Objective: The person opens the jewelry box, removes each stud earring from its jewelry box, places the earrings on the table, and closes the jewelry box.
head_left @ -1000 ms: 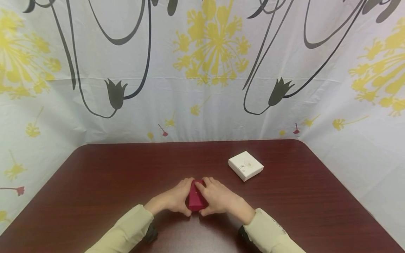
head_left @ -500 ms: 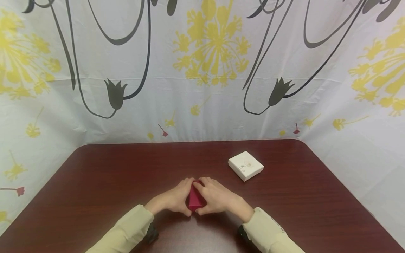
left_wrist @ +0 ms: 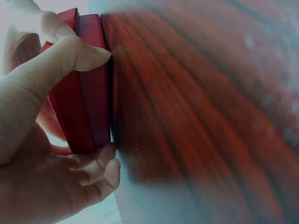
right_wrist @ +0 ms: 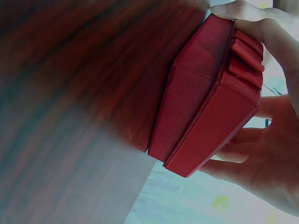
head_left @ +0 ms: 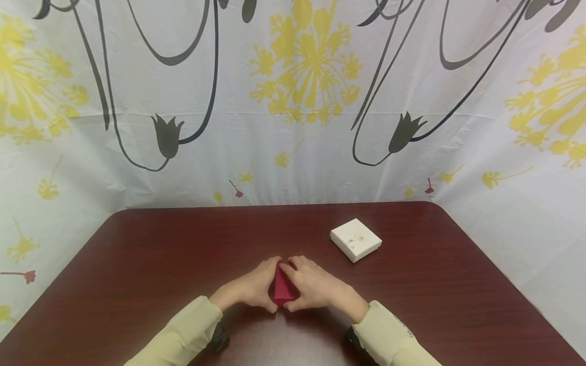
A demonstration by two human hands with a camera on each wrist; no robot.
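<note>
Red box point(head_left: 284, 290) sits lower centre of the head frame, flat on the table point(head_left: 151, 249) as far as I can tell, btwn the two hands. L grip point(head_left: 254, 288) and R grip point(head_left: 316, 288) both grasp it: thumbs on the near end, fingers wrapped to the far end & sides, so approx. a wedge of red shows from above. R wrist view: sides have a fine woven, cloth-like grain, w/ angled-off corner, crisp straight edges & a seam btwn upper and lower parts; a raised ribbed bow point(right_wrist: 246, 58), same red, sits nr the thumb, upper right of that frame. L wrist view: smoother look, two layers, two thumbs at upper left.

Table = dark reddish-brown wood grain, semi-gloss, rounded far corners. White box point(head_left: 356, 241) on it, right of centre, well apart from the hands: low, squarish, sharp-cornered, turned diamond-wise, matte, thin stem-and-flower print on top. Cuffs of pale sleeves point(head_left: 180, 333) slightly creased, w/ a dark item point(head_left: 220, 337) under the L wrist. Backdrop cloth point(head_left: 274, 178): thin, wrinkled white fabric, yellow dandelion-type bursts, grey curvy stems, few sm. red flowers.
</note>
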